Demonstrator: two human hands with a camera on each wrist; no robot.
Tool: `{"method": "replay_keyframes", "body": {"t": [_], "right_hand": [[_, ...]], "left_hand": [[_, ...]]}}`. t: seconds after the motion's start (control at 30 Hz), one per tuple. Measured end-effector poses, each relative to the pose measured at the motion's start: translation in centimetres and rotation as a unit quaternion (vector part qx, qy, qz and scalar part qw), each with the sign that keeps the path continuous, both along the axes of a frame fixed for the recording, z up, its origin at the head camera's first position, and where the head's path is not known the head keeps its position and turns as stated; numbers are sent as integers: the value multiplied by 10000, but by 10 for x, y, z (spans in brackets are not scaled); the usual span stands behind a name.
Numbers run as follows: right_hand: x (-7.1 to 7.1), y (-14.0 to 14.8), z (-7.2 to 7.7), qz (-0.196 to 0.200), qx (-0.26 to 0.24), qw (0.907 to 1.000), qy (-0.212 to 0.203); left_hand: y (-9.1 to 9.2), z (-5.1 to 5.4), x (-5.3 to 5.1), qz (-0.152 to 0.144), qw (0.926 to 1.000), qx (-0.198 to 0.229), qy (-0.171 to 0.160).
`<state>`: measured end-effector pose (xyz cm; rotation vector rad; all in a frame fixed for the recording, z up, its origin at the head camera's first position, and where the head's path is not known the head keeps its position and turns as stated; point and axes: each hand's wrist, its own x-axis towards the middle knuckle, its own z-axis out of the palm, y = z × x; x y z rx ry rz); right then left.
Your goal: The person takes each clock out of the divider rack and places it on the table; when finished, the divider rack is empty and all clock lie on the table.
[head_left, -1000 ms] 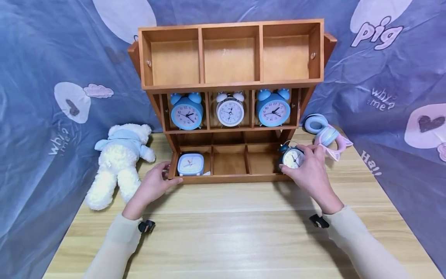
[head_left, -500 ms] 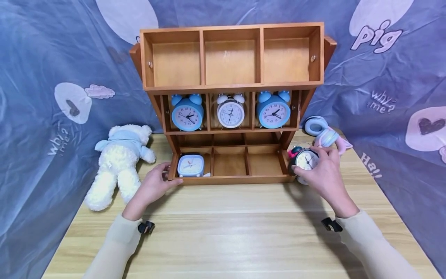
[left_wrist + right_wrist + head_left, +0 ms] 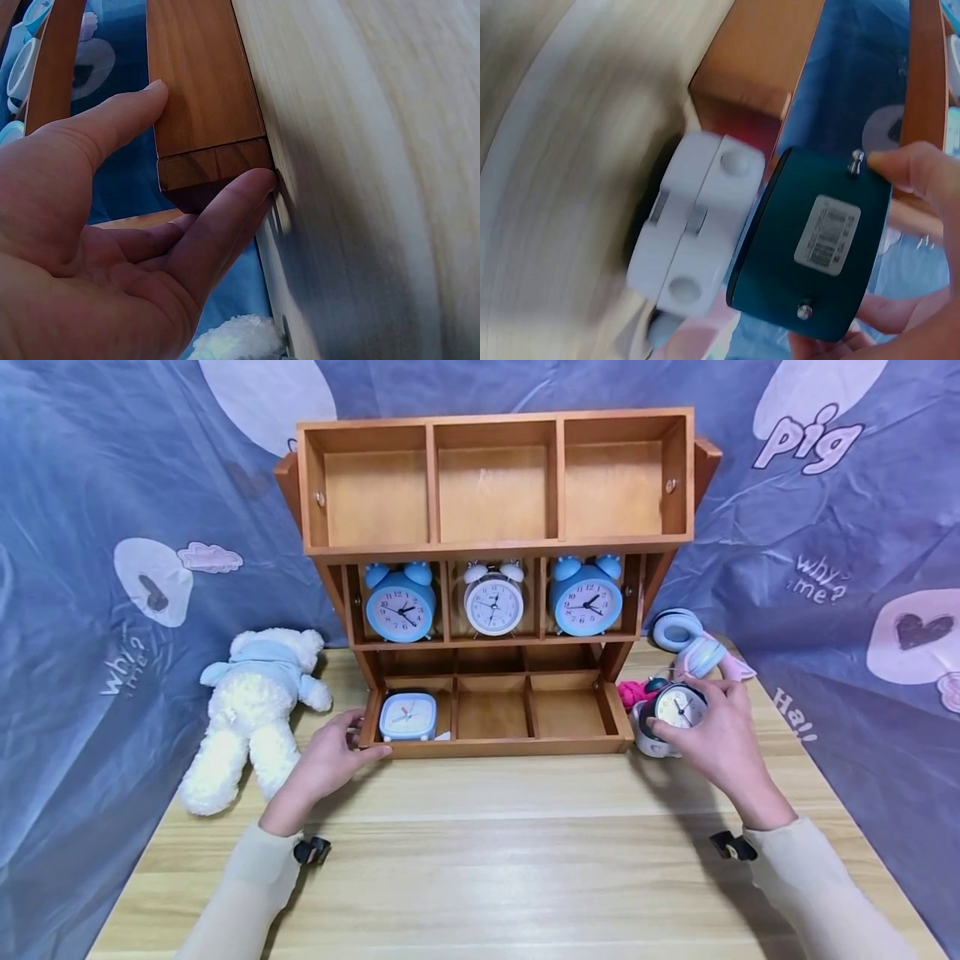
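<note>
My right hand (image 3: pixel 720 727) holds a small dark green twin-bell alarm clock (image 3: pixel 680 707) by its sides, just beyond the shelf's right end. In the right wrist view, the clock's green casing (image 3: pixel 832 202) shows a barcode label and two metal feet. Close to it is a white rounded object (image 3: pixel 697 225) with a seam; its kind is unclear. At the wooden shelf's (image 3: pixel 495 747) front left corner, my left hand (image 3: pixel 327 766) grips the wood between thumb and fingers. A light blue square clock (image 3: pixel 408 717) sits in the bottom left compartment.
The middle row bears two blue twin-bell clocks (image 3: pixel 401 605) (image 3: pixel 587 598) and a white one (image 3: pixel 493 601). A white teddy bear (image 3: pixel 255 710) lies left of the shelf. Headphones (image 3: pixel 697 647) and a bright pink object (image 3: pixel 632 694) are at the right.
My right hand has carried the green alarm clock rightward, out of the bottom right compartment and past the shelf's end. The pink and white objects there have come into view. My left hand stays put.
</note>
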<state>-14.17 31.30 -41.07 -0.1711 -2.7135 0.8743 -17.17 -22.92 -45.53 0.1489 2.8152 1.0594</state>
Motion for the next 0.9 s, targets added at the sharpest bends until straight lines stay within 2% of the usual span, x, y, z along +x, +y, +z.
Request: {"method": "replay_keyframes", "body": {"t": [0.27, 0.67, 0.9], "right_hand": [[-3, 23, 3, 41, -18, 10000, -82], [15, 46, 3, -191, 273, 9993, -191], [18, 62, 5, -238, 380, 9988, -179]], "left_hand": [[0, 0, 2, -3, 10000, -1, -5], [0, 0, 2, -32, 10000, -17, -39], [-1, 1, 1, -12, 10000, -69, -54]]}}
